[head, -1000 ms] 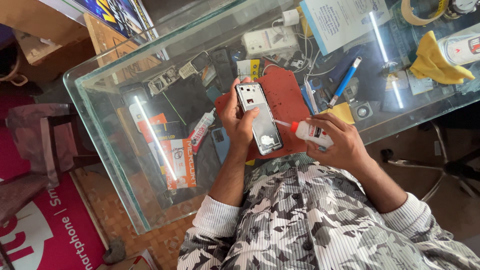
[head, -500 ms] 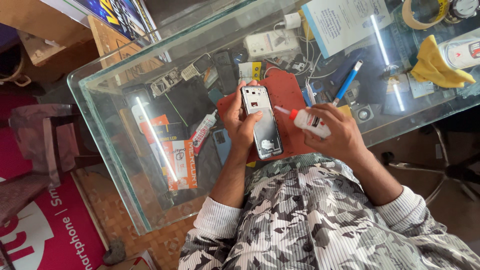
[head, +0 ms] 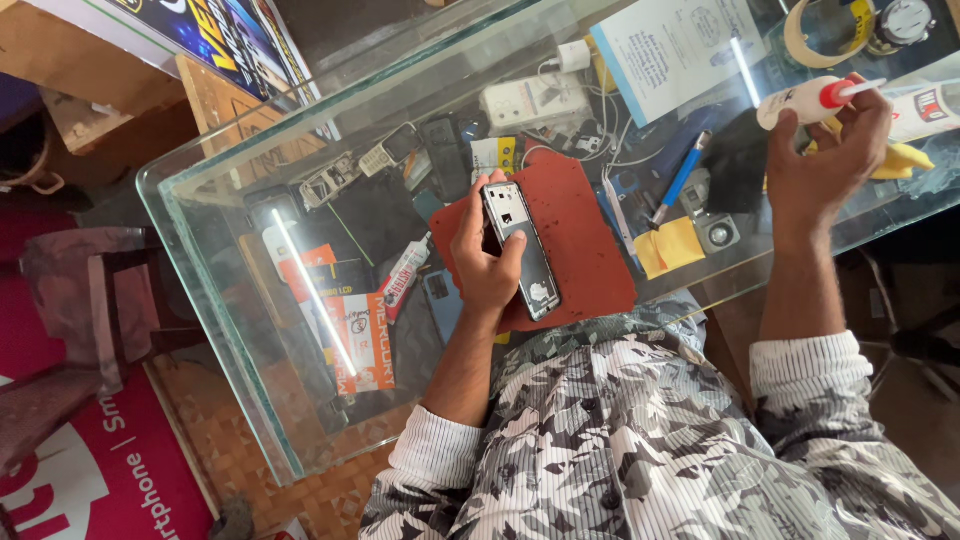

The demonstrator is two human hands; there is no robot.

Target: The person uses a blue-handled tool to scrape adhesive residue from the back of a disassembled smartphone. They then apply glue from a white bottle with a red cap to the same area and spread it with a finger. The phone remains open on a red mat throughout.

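My left hand (head: 487,250) grips an opened phone body (head: 522,250) with its back cover off, held over a red mat (head: 585,230) on the glass tabletop (head: 300,330). Far to the right, my right hand (head: 825,150) is raised above the table and closed around a small white glue bottle (head: 805,100) with a red nozzle that points right. The two hands are well apart.
Under the glass lie several old phones, boxes and cables. On top are a blue-handled tool (head: 678,180), a yellow note pad (head: 668,247), a printed sheet (head: 680,45), a yellow cloth (head: 900,155) and a tape roll (head: 815,30). A wooden stool (head: 90,300) stands left.
My right hand has lifted the glue bottle away from the phone and carried it far to the right. My left hand still holds the phone over the mat.
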